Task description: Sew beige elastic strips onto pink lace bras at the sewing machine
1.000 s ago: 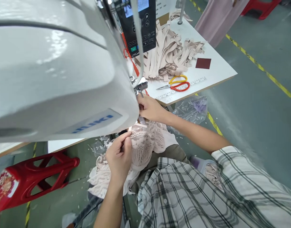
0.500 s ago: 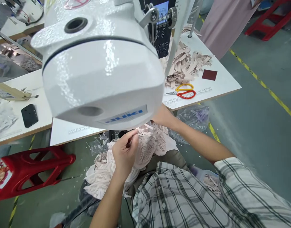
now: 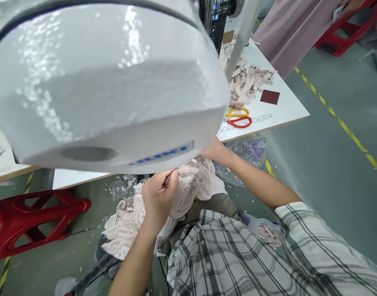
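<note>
Beside the white counter [image 3: 287,115], keeps pinching the lace garment [image 3: 188,191] in the left hand [image 3: 157,195] below the sewing machine [image 3: 129,94], apparently steadying it, now mostly loses sight of the right hand [image 3: 212,149], can't tell its grip!

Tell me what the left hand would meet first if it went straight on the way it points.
Beyond the lace garment it pinches, the left hand would probably meet the white machine head first, though it might pass beneath the lower edge; depth is unclear.
</note>
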### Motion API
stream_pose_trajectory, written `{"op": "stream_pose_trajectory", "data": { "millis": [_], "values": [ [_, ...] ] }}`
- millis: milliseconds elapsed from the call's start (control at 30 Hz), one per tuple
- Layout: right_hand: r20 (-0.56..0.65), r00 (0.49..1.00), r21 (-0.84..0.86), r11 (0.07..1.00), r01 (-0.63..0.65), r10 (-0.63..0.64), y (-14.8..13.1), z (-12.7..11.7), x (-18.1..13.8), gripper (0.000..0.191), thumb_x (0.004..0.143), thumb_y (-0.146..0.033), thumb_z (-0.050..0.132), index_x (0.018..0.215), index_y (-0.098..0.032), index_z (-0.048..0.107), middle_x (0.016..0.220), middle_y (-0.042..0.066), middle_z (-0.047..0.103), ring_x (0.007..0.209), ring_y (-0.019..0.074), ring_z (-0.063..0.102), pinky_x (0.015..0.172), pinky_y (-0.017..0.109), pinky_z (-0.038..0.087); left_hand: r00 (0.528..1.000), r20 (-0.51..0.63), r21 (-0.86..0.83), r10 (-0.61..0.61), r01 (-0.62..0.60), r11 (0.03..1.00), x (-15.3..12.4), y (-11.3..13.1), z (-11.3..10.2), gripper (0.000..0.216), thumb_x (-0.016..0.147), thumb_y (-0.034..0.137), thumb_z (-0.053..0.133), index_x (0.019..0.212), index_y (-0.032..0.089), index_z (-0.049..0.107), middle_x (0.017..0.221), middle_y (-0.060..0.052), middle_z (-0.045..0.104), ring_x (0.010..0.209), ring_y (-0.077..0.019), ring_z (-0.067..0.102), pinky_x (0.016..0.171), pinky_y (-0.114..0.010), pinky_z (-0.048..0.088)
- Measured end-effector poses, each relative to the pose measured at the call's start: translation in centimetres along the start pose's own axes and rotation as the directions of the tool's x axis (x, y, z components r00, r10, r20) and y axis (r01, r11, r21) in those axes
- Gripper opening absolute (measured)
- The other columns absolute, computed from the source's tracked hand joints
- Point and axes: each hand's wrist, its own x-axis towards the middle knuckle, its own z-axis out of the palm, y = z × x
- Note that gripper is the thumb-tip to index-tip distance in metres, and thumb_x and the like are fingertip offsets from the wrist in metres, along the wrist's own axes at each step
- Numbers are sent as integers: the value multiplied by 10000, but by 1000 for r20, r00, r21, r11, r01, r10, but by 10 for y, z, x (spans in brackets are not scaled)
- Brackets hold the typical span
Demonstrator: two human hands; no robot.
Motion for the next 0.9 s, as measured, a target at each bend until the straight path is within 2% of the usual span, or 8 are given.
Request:
{"op": "stream_pose_trajectory", "data": {
  "millis": [367, 533, 700, 900],
  "values": [
    [2, 1000, 31, 999, -13, 13, -1, -1, -1, 75, 781, -162, 560, 763, -208, 504, 900, 34, 554, 837, 184, 529, 729, 320, 471, 1000, 6, 46, 13, -13, 999, 0, -1, 0, 232, 899, 268, 591, 910, 176, 803, 883, -53, 795, 601, -121, 656, 524, -210, 437],
    [-1, 1000, 15, 1000, -5, 5, 1, -1, -1, 51, 786, -162, 539, 781, -204, 510, 908, 34, 555, 855, 185, 530, 752, 320, 459, 1000, 10, 50, 19, -20, 999, 0, 1, 0, 230, 899, 260, 587, 896, 181, 804, 813, -39, 788, 568, -116, 643, 515, -211, 435],
    [29, 1000, 15, 1000, 3, -4, 6, -2, -1, 23, 793, -172, 556, 814, -177, 547, 926, 44, 571, 836, 170, 533, 732, 288, 452, 1000, -17, 9, 4, -4, 1000, -3, 2, 3, 200, 888, 240, 604, 895, 199, 800, 790, -11, 785, 629, -118, 676, 574, -194, 481],
    [23, 1000, 23, 1000, 14, -15, 5, -3, -3, 67, 788, -128, 540, 830, -180, 533, 968, 44, 571, 871, 165, 532, 728, 265, 432, 1000, -22, 10, -16, 16, 1000, -4, 3, 3, 192, 880, 237, 615, 931, 216, 798, 784, 5, 781, 589, -104, 649, 549, -194, 481]
  ]
}}
